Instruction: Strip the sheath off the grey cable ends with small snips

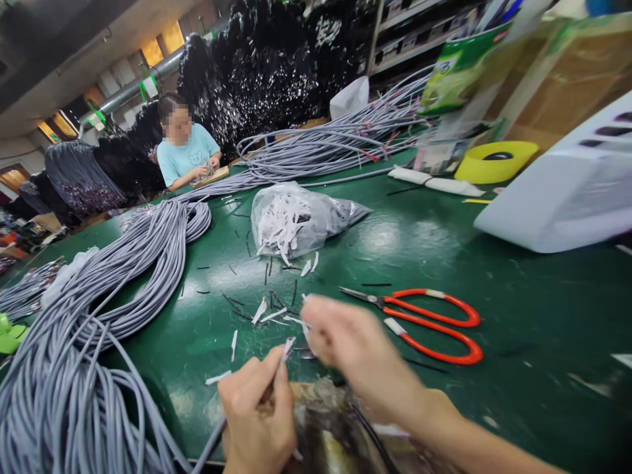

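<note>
My left hand (259, 411) is closed near the table's front edge, pinching the end of a grey cable (286, 349) whose tip points up and to the right. My right hand (353, 352) is blurred by motion just right of that tip, its fingers curled at a small white strip (302, 322). White paper scraps (261, 313) and short black offcuts lie on the green table (518, 316) just beyond my hands. Orange-handled scissors (429, 322) lie shut to the right of my right hand.
A thick bundle of grey cables (113, 289) runs down the left side. A clear bag of white scraps (296, 220) sits mid-table. A yellow tape roll (494, 161), a white device (567, 191) and boxes stand at right. Another person (185, 148) works at the far end.
</note>
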The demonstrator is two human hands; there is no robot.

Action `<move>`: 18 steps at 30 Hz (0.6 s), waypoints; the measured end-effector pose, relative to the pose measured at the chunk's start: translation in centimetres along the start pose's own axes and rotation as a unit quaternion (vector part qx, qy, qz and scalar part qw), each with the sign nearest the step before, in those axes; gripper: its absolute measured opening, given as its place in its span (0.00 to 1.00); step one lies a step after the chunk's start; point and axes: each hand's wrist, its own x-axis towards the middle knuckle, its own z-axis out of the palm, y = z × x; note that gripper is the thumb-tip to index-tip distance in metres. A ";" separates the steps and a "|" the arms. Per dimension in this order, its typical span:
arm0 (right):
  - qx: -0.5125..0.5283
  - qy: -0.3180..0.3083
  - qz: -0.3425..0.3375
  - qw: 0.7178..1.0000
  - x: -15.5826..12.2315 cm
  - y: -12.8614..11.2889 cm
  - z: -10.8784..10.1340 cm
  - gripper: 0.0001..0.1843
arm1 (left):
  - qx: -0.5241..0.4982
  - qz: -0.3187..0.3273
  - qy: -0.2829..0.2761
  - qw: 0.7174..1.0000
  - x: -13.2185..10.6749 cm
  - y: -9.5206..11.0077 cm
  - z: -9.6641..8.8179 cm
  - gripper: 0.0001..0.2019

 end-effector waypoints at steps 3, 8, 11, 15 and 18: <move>-0.008 0.065 -0.015 0.998 0.3 -0.6 -0.9 0.25 | -0.011 -0.059 0.010 0.998 0.1 0.0 -0.2 0.12; -0.197 -0.154 -0.053 0.967 -0.2 -0.4 0.0 0.25 | -0.080 -0.119 0.071 0.987 0.4 -0.1 -0.4 0.12; -0.215 -0.126 -0.091 0.964 -0.3 0.0 0.4 0.21 | -0.082 -0.130 0.073 0.985 0.2 -0.2 -0.4 0.11; -0.214 -0.066 -0.148 0.963 -0.2 0.2 0.2 0.12 | -0.050 -0.087 0.019 0.995 0.0 -0.1 -0.2 0.13; -0.246 -0.064 -0.172 0.952 -0.1 0.1 -0.3 0.11 | -0.010 -0.039 -0.021 0.999 0.1 -0.1 -0.2 0.12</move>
